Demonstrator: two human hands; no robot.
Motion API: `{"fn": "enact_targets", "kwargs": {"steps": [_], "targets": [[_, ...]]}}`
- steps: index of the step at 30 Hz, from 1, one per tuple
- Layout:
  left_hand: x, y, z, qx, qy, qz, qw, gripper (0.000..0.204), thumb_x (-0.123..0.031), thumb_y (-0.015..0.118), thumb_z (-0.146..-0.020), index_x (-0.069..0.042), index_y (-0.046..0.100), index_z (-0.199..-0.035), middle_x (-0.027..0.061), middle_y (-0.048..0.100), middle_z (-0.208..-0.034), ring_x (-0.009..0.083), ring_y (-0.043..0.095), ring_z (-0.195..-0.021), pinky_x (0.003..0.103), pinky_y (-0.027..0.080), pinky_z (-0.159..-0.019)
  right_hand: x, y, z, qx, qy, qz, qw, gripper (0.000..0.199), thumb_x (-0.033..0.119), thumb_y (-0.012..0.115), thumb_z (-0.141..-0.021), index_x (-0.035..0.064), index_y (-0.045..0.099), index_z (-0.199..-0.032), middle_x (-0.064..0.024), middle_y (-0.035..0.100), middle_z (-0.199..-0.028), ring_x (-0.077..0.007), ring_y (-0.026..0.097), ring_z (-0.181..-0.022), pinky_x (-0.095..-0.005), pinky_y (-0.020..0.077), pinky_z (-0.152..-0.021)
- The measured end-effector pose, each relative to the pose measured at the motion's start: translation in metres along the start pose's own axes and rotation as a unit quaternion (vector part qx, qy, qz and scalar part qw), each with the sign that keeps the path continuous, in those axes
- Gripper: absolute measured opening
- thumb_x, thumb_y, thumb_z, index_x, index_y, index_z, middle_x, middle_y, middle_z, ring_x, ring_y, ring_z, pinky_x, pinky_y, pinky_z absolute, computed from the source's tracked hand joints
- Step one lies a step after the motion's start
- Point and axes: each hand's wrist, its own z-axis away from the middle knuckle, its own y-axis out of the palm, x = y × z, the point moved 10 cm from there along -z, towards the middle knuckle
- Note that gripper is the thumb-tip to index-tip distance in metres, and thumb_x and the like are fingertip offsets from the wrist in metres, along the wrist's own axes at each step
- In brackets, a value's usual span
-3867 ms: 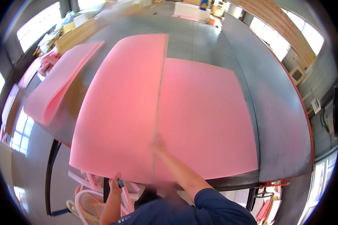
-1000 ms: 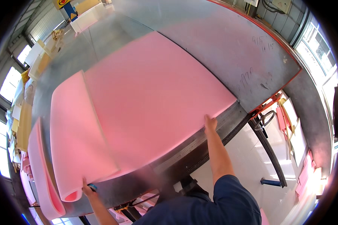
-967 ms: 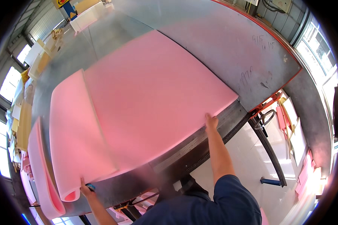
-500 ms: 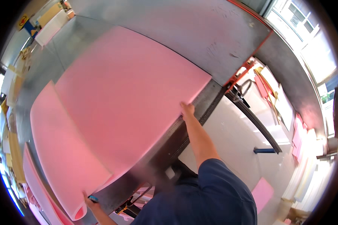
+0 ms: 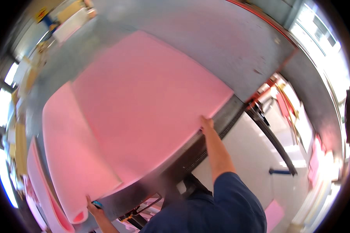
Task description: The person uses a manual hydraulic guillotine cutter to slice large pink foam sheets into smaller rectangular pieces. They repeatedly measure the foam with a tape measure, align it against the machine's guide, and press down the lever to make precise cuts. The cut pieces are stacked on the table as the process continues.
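Note:
A large pink foam sheet (image 5: 151, 97) lies over the grey table, its left part folded back over itself as a broad flap (image 5: 72, 151). At the near right edge of the sheet, my right hand (image 5: 207, 122) is closed, thumb on top and the other fingers mostly hidden. My left hand (image 5: 92, 206) grips the near end of the folded flap, low on the left. A small teal and dark thing (image 5: 97, 204) shows at that hand, too small to name.
Another curled pink sheet (image 5: 42, 178) stands at the left. A dark perforated strip (image 5: 206, 152) runs along the table's near edge. A red frame (image 5: 262, 90) and a black rail (image 5: 274, 141) extend at the right. A pink offcut (image 5: 274, 213) lies on the pale floor.
The whole view has shifted, so sheet, table and hands sit farther right in the picture. Both hands keep their places on the foam, and the fold looks much the same.

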Motion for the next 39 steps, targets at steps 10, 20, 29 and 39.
{"fn": "enact_targets", "kwargs": {"steps": [10, 20, 29, 39], "targets": [[0.058, -0.022, -0.008, -0.056, 0.005, 0.027, 0.998, 0.037, -0.028, 0.072, -0.088, -0.009, 0.06, -0.117, 0.0024, 0.064, -0.097, 0.0137, 0.061, -0.073, 0.028, 0.049, -0.056, -0.008, 0.008, -0.021, -0.027, -0.018, -0.039, 0.999, 0.039, 0.017, 0.07, -0.086, 0.0024, 0.053, -0.118, -0.0129, 0.062, -0.106, -0.0261, 0.064, -0.088, -0.0415, 0.0547, -0.064], [-0.04, 0.013, 0.006, 0.023, 0.037, 0.013, 0.999, 0.038, -0.028, 0.067, -0.091, -0.006, 0.058, -0.12, 0.0042, 0.064, -0.097, 0.0146, 0.061, -0.072, 0.026, 0.047, -0.055, -0.01, -0.006, -0.019, 0.009, -0.022, -0.101, 0.995, 0.036, 0.017, 0.071, -0.084, 0.0036, 0.055, -0.114, -0.0096, 0.062, -0.095, -0.0215, 0.06, -0.073, -0.0369, 0.0443, -0.051], [0.128, -0.033, -0.023, -0.037, -0.081, 0.079, 0.993, 0.045, -0.028, 0.069, -0.09, -0.007, 0.055, -0.127, 0.0073, 0.063, -0.11, 0.0224, 0.062, -0.096, 0.037, 0.054, -0.076, -0.009, 0.009, -0.012, -0.044, -0.043, -0.098, 0.993, 0.034, 0.018, 0.072, -0.082, 0.0023, 0.058, -0.107, -0.0092, 0.063, -0.09, -0.0192, 0.058, -0.064, -0.0337, 0.0369, -0.042], [0.031, -0.014, -0.013, -0.023, -0.009, 0.087, 0.996, 0.031, -0.034, 0.071, -0.088, -0.01, 0.062, -0.105, 0.0003, 0.063, -0.08, 0.0113, 0.054, -0.055, 0.023, 0.043, -0.048, -0.012, 0.01, -0.025, 0.012, -0.021, -0.165, 0.986, 0.036, 0.012, 0.071, -0.083, -0.0001, 0.057, -0.115, -0.0124, 0.064, -0.101, -0.0244, 0.066, -0.079, -0.0384, 0.0526, -0.054]]}}
